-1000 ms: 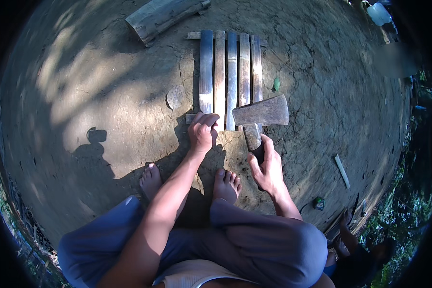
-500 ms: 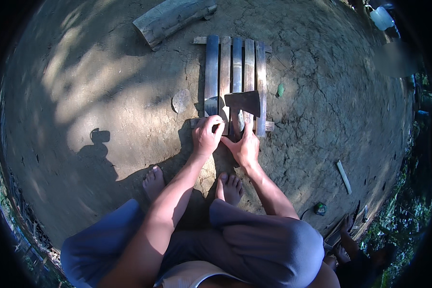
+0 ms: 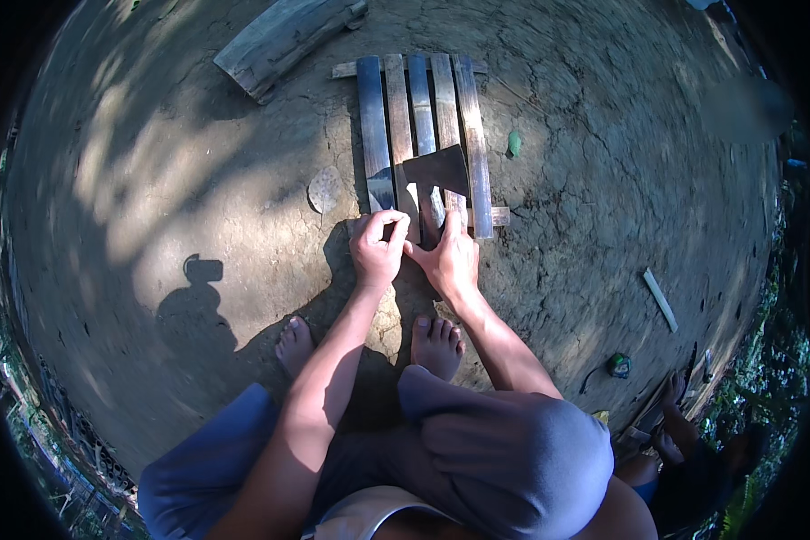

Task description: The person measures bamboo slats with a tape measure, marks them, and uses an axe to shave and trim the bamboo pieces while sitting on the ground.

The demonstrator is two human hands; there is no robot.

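Observation:
A small rack of several split bamboo slats [image 3: 373,117] lies on the ground in front of me, its slats joined across by two cross-pieces. My left hand [image 3: 378,252] is closed in a pinch at the near end of the left slats; whatever is between its fingertips is too small to make out. Beside it, my right hand [image 3: 453,267] grips the handle of a hatchet [image 3: 439,169], with the forefinger stretched along it. The hatchet's dark, broad head lies over the middle and right slats. Most of the handle is hidden by the hand.
A split log [image 3: 283,45] lies at the far left. Dry leaf [image 3: 325,190] and green leaf [image 3: 514,144] flank the rack. On the right are a pale strip [image 3: 661,300] and a green tape measure [image 3: 619,364]. Another person [image 3: 684,459] sits at the lower right.
The view has shifted, so the rack, log and hatchet appear farther left and higher. Both hands keep their places at the rack's near end, the left still pinched, the right still on the hatchet.

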